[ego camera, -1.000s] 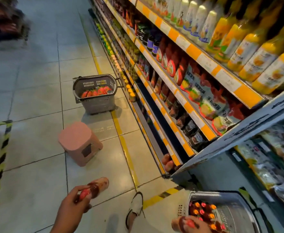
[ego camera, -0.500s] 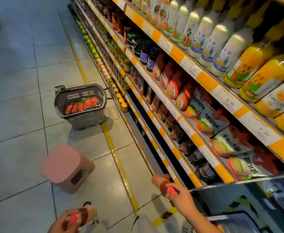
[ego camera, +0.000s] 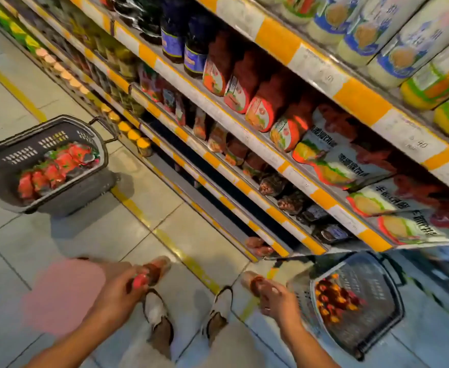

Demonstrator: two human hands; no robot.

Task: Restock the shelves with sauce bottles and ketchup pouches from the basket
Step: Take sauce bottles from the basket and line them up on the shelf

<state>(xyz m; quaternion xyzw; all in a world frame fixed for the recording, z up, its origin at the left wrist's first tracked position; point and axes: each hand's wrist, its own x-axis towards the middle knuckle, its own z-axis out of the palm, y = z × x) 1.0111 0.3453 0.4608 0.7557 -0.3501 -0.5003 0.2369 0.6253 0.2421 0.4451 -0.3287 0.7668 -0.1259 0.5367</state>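
A: How did the two held bottles lie, relative to the shelves (ego camera: 292, 166)?

B: The left hand (ego camera: 117, 296) was clamped round the red-capped end of the left sauce bottle (ego camera: 153, 270), whose long axis ran from the cap, nearest the person, up and away toward the shelves, base leading. The right hand (ego camera: 276, 298) was curled round the right sauce bottle (ego camera: 252, 281), whose free end pointed up-left, toward the foot of the shelves; its cap end was hidden in the fingers.

A: What stood around them?

B: Below the end of the shelves, beside the right hand, the near basket (ego camera: 377, 338) held more red- and orange-capped bottles. Farther along the shelf front, the far basket (ego camera: 66, 197) held red ketchup pouches (ego camera: 55, 166). A pink stool (ego camera: 61, 290), blurred, stood away from the shelves, partly behind the left hand. Two shoes (ego camera: 159, 320) showed between the hands. On the lowest shelf, a few red-brown bottles (ego camera: 257, 245) lay near its end.

A: And the setting?

B: A pale tiled floor (ego camera: 90, 235) with a yellow line (ego camera: 149, 221) running along the shelf base; the shelf edges bore orange and white price strips.
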